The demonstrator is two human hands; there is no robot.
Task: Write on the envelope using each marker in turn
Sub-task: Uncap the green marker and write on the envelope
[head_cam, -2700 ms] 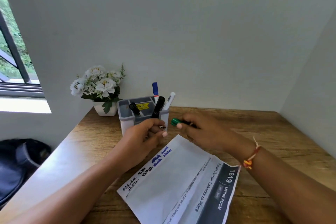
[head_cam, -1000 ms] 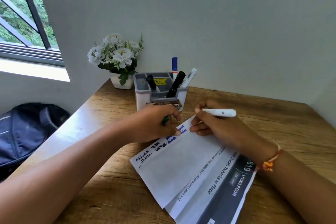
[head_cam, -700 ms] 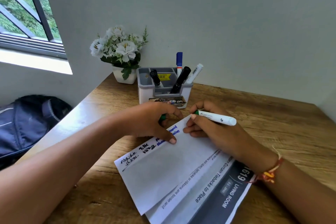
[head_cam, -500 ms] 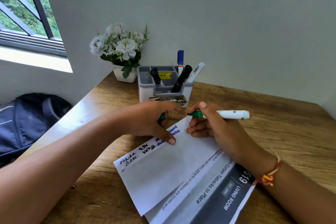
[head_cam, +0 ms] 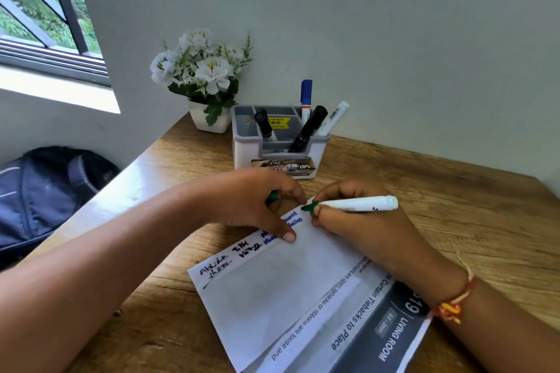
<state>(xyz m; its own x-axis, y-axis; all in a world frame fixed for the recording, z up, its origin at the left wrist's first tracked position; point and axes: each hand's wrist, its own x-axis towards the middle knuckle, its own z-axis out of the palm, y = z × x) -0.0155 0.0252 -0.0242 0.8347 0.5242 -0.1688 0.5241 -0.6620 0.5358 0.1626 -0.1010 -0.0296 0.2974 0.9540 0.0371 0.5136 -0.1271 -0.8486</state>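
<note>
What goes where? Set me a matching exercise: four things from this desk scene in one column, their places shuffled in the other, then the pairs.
Things
1. green marker
2. green cap
3. blue marker
4. bag

Places
A. stands in the holder
B. off the table, low at the left
C. held in the right hand
D. held in the left hand

Pairs: 1-C, 2-D, 3-A, 4-B
</note>
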